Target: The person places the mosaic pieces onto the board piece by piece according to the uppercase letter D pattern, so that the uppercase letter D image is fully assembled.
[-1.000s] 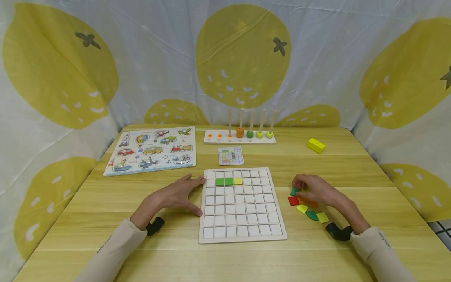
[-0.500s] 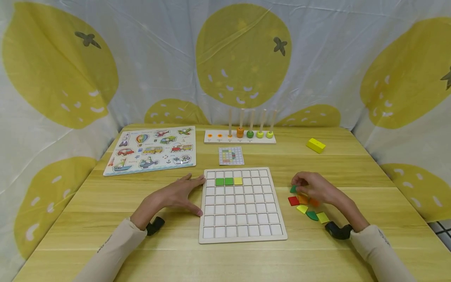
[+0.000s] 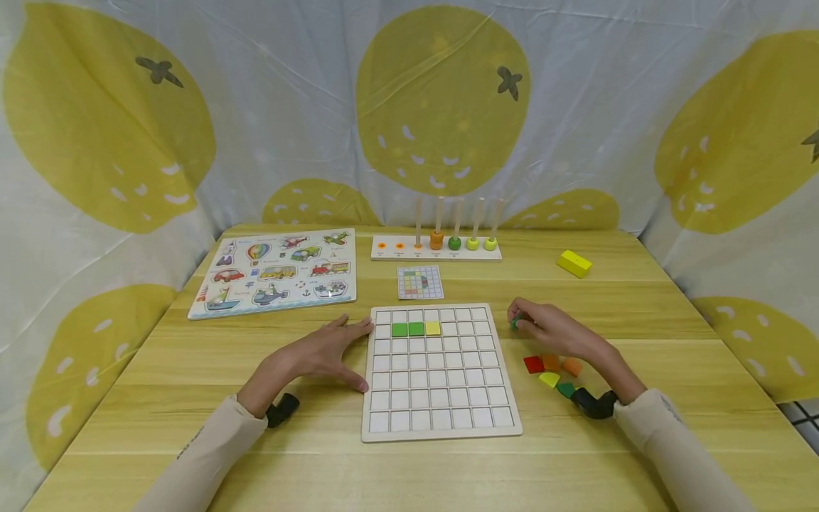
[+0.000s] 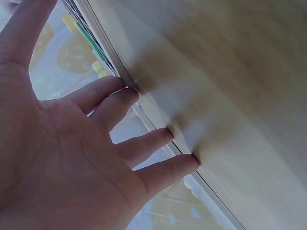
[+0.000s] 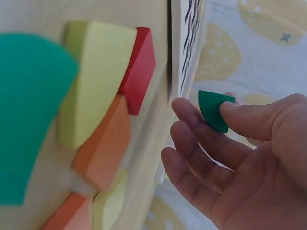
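A white grid board (image 3: pixel 438 380) lies in the middle of the table. Two green square tiles (image 3: pixel 408 330) and a yellow square tile (image 3: pixel 433 328) sit side by side in its second row from the top. My left hand (image 3: pixel 323 352) is spread at the board's left edge, thumb and fingertips touching it. Between thumb and index finger, my right hand (image 3: pixel 553 327) pinches a green quarter-circle tile (image 5: pixel 211 110), just right of the board's upper right side. Below that hand lie a red tile (image 3: pixel 533 365), orange tiles (image 3: pixel 550 363), a yellow rounded tile (image 3: pixel 549 380) and another green one (image 3: pixel 566 390).
A small printed pattern card (image 3: pixel 419 283) lies beyond the board. Behind it stands a peg rack (image 3: pixel 403 254) with coloured beads. A vehicle picture puzzle (image 3: pixel 275 274) is at the back left, a yellow block (image 3: pixel 574 264) at the back right.
My right hand has lifted the green quarter-circle tile off the pile and carried it left and away from me, toward the board. My left hand has stayed in place.
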A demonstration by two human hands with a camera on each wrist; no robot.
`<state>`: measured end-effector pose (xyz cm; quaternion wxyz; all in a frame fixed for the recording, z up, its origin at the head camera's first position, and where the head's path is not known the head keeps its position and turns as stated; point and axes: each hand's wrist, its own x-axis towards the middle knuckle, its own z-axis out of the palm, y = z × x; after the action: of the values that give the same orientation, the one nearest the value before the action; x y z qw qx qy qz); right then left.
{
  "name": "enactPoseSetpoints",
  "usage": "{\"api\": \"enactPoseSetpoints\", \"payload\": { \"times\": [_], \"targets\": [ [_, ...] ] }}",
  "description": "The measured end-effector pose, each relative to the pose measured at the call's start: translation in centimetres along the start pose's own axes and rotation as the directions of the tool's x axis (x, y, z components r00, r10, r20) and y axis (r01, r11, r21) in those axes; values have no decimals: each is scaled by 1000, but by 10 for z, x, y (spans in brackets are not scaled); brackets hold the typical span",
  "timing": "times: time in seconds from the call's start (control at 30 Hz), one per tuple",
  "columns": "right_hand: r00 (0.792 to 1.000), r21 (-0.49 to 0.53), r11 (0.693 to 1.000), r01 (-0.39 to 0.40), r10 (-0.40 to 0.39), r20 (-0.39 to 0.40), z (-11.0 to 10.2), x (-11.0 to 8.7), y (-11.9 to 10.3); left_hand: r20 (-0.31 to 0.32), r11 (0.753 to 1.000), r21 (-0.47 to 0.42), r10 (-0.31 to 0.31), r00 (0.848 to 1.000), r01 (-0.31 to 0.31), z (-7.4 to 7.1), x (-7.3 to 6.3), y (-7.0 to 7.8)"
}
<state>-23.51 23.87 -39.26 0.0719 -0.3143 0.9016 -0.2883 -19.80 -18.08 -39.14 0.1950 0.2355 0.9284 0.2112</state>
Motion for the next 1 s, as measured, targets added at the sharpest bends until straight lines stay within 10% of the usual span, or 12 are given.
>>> {"api": "enactPoseSetpoints", "payload": {
  "times": [1.0],
  "targets": [
    [998, 74, 997, -11, 7, 60, 20, 42, -32, 6, 1000, 5, -5, 1000, 5, 0, 1, -2]
  ]
}}
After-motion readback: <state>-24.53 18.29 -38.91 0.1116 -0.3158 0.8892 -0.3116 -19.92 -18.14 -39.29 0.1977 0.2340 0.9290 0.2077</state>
